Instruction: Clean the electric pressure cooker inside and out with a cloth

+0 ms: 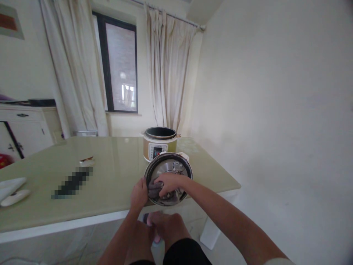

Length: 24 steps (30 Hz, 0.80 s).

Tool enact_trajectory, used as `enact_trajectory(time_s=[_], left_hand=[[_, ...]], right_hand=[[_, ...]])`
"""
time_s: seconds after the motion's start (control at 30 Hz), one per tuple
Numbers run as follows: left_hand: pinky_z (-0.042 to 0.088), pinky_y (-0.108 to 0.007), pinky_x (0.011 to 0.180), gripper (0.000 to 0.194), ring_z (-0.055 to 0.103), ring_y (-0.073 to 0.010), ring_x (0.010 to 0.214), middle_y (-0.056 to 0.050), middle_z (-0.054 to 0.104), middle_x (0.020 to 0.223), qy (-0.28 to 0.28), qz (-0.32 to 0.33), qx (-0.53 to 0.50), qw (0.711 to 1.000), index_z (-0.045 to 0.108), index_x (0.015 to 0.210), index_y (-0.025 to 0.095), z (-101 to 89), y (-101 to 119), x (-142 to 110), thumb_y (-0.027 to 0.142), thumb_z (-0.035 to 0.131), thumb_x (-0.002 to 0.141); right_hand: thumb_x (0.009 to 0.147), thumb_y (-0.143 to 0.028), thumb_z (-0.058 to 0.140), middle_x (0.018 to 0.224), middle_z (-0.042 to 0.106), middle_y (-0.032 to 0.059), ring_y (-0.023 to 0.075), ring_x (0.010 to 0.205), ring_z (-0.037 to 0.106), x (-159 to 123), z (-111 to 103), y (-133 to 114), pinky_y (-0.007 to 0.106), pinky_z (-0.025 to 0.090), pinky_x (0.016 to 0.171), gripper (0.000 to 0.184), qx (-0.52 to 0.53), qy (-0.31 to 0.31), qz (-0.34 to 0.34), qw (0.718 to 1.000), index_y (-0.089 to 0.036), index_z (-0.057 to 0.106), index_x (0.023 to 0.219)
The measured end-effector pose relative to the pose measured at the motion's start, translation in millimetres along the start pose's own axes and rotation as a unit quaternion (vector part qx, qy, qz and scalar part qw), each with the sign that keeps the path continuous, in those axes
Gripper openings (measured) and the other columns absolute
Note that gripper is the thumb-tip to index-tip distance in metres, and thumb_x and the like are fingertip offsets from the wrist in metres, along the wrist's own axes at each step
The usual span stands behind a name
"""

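A round pressure cooker lid (162,167) is tilted up at the table's front edge, its metal inner side facing me. My left hand (139,194) grips the lid's left rim, fingers closed over the edge. With my right hand (168,183) I press a bunched grey cloth (154,189) against the lower left of the lid's inside. Part of the cloth spreads to the right below my wrist. Just behind the lid stands the electric pressure cooker (146,147), uncovered, with a dark inner pot and a control panel on its front.
The pale green table (116,176) stretches left and back. On it lie a pixelated dark object (73,183), a small brown-and-white item (86,160) and white objects (13,191) at the far left. A wall (270,110) rises on the right; my knees are below the table edge.
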<state>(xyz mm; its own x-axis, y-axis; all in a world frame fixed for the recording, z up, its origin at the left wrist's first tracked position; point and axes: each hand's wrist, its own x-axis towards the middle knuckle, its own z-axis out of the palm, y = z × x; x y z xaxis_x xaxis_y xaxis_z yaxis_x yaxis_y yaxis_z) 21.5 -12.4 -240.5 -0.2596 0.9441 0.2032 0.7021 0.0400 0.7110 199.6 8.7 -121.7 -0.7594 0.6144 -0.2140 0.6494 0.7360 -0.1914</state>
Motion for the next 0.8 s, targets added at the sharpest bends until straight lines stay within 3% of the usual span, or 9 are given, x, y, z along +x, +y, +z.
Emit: enact_trajectory(time_s=[0.13, 0.2, 0.3, 0.4, 0.47, 0.57, 0.63, 0.73, 0.8], left_hand=[[0.053, -0.042, 0.092, 0.063, 0.074, -0.0328, 0.107, -0.020, 0.078, 0.111, -0.011, 0.004, 0.002, 1.000, 0.071, 0.110, 0.014, 0.4, 2, 1, 0.042, 0.015, 0.109], [0.054, -0.042, 0.089, 0.065, 0.075, -0.0332, 0.104, -0.021, 0.078, 0.107, -0.014, 0.005, 0.004, 1.000, 0.072, 0.107, 0.014, 0.3, 3, 2, 0.043, 0.014, 0.109], [0.054, -0.041, 0.087, 0.066, 0.074, -0.0332, 0.104, -0.020, 0.078, 0.106, -0.014, 0.011, 0.004, 1.000, 0.072, 0.104, 0.014, 0.2, 2, 3, 0.044, 0.013, 0.109], [0.054, -0.041, 0.087, 0.065, 0.074, -0.0325, 0.105, -0.020, 0.078, 0.108, -0.011, 0.014, 0.008, 1.000, 0.072, 0.107, 0.014, -0.5, 1, 2, 0.043, 0.014, 0.109], [0.054, -0.040, 0.088, 0.062, 0.074, -0.0318, 0.105, -0.020, 0.078, 0.108, -0.010, 0.015, 0.013, 1.000, 0.072, 0.107, 0.014, -1.3, 1, 2, 0.041, 0.016, 0.109], [0.054, -0.039, 0.088, 0.057, 0.074, -0.0309, 0.104, -0.019, 0.078, 0.106, -0.014, 0.019, 0.019, 1.000, 0.072, 0.105, 0.014, -2.2, 1, 2, 0.037, 0.019, 0.109], [0.054, -0.039, 0.089, 0.055, 0.074, -0.0310, 0.104, -0.020, 0.078, 0.107, -0.017, 0.019, 0.023, 0.999, 0.071, 0.105, 0.014, -2.4, 1, 3, 0.035, 0.021, 0.108], [0.053, -0.041, 0.091, 0.054, 0.074, -0.0318, 0.105, -0.020, 0.078, 0.108, -0.021, 0.018, 0.024, 0.999, 0.070, 0.106, 0.014, -2.1, 1, 3, 0.033, 0.020, 0.108], [0.053, -0.042, 0.091, 0.056, 0.073, -0.0325, 0.106, -0.021, 0.077, 0.108, -0.022, 0.017, 0.020, 0.999, 0.070, 0.105, 0.014, -1.8, 1, 3, 0.035, 0.018, 0.108]], right_hand=[[0.075, -0.039, 0.085, 0.110, 0.079, 0.0042, 0.0238, 0.099, 0.074, -10, -20, 5, 0.026, 0.053, 0.078, 0.052, -0.025, -0.100, 0.045, 0.994, -0.022, 0.077, 0.123], [0.070, -0.038, 0.089, 0.109, 0.080, 0.0055, 0.0255, 0.098, 0.075, -11, -30, 7, 0.028, 0.055, 0.077, 0.054, -0.056, -0.104, 0.092, 0.989, -0.022, 0.079, 0.121], [0.063, -0.036, 0.093, 0.112, 0.079, 0.0115, 0.0325, 0.102, 0.075, -8, -43, 8, 0.035, 0.058, 0.082, 0.057, -0.110, -0.017, 0.170, 0.979, -0.021, 0.080, 0.116], [0.079, -0.037, 0.081, 0.130, 0.069, 0.0229, 0.0400, 0.115, 0.070, -1, -42, 7, 0.047, 0.057, 0.091, 0.052, -0.141, 0.093, 0.225, 0.960, -0.015, 0.074, 0.125], [0.090, -0.042, 0.069, 0.136, 0.063, 0.0237, 0.0393, 0.118, 0.069, 5, -32, 5, 0.049, 0.057, 0.091, 0.049, -0.141, 0.154, 0.244, 0.947, -0.016, 0.069, 0.131], [0.090, -0.052, 0.064, 0.131, 0.063, 0.0162, 0.0344, 0.111, 0.071, 14, -5, 2, 0.046, 0.059, 0.087, 0.049, -0.108, 0.218, 0.209, 0.947, -0.024, 0.067, 0.130], [0.085, -0.057, 0.068, 0.128, 0.064, 0.0125, 0.0329, 0.107, 0.072, 17, 11, 0, 0.045, 0.059, 0.086, 0.052, -0.085, 0.222, 0.156, 0.959, -0.027, 0.068, 0.128], [0.080, -0.058, 0.072, 0.127, 0.066, 0.0111, 0.0322, 0.107, 0.071, 12, 23, -3, 0.043, 0.058, 0.086, 0.058, -0.067, 0.166, 0.090, 0.980, -0.027, 0.068, 0.130], [0.078, -0.055, 0.075, 0.127, 0.069, 0.0110, 0.0313, 0.108, 0.071, 3, 18, 0, 0.039, 0.057, 0.085, 0.059, -0.060, 0.112, 0.059, 0.990, -0.025, 0.069, 0.129]])
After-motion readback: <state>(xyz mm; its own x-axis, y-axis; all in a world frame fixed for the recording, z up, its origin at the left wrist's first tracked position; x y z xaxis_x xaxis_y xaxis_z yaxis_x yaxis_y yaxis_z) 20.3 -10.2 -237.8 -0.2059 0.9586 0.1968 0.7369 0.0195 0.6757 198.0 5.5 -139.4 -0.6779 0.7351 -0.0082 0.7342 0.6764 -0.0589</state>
